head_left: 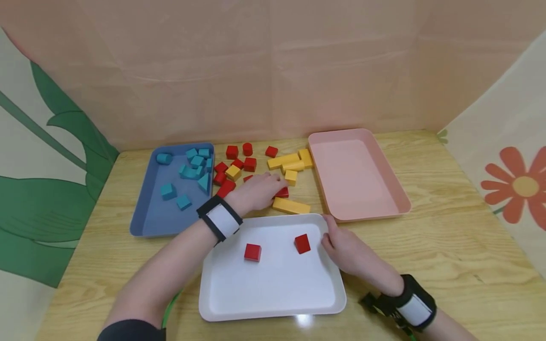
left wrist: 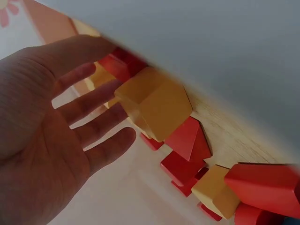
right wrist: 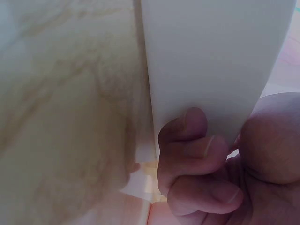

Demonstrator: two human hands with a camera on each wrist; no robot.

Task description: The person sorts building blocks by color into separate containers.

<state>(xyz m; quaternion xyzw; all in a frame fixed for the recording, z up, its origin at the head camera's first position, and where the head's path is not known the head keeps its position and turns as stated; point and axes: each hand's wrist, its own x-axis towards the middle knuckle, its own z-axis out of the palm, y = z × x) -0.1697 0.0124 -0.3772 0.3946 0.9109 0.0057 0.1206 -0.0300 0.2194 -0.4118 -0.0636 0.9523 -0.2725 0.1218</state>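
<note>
A white rectangular plastic tray [head_left: 273, 293] lies at the lower centre of the head view. The left hand [head_left: 258, 192], mid-frame, has loosely spread fingers beside a smooth red block [head_left: 282, 192]; contact is unclear. The right hand [head_left: 350, 248], right of centre, grips the tray's upper-right corner. Two small red cubes [head_left: 252, 253] sit inside the tray.

A pinkish backdrop [head_left: 273, 71] and flower-printed side panels [head_left: 512, 142] mark a tabletop [head_left: 460, 251] booth.

On the wood-grained tabletop [head_left: 460, 203] in front of me lay a blue tray [head_left: 150, 215], a pink tray [head_left: 358, 175] and, between them, loose red blocks [head_left: 250, 165] and yellow blocks [head_left: 292, 206], with a white tray [head_left: 273, 293] nearest me.
</note>
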